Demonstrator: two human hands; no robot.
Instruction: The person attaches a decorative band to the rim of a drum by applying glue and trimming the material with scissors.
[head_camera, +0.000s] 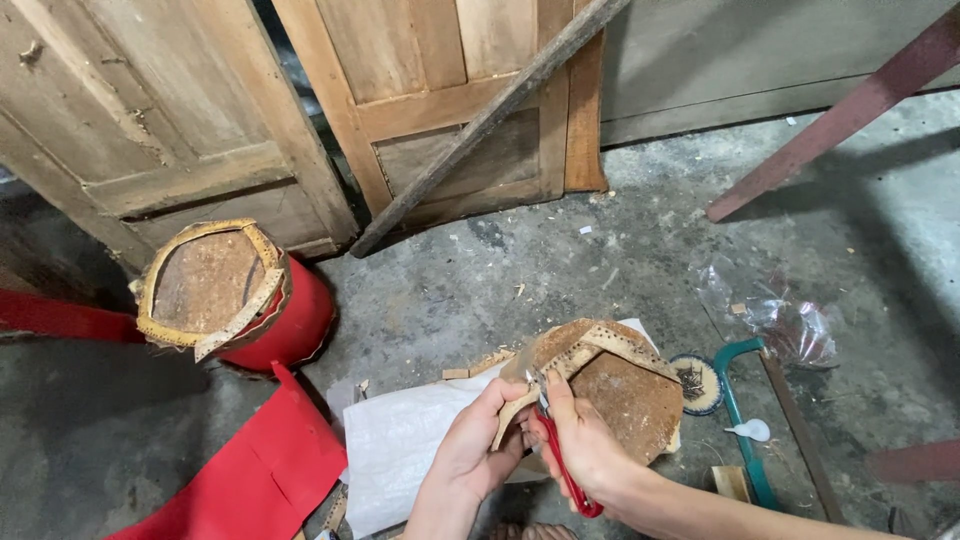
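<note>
My left hand pinches the brown hide disc by its laced rim, over the white sheet. Right hand grips red-handled scissors. Best: small snips, following the rim, disc kept taut.

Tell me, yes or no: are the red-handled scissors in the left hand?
No: the red-handled scissors are in the right hand, while the left hand grips the edge of the brown hide piece.
</note>
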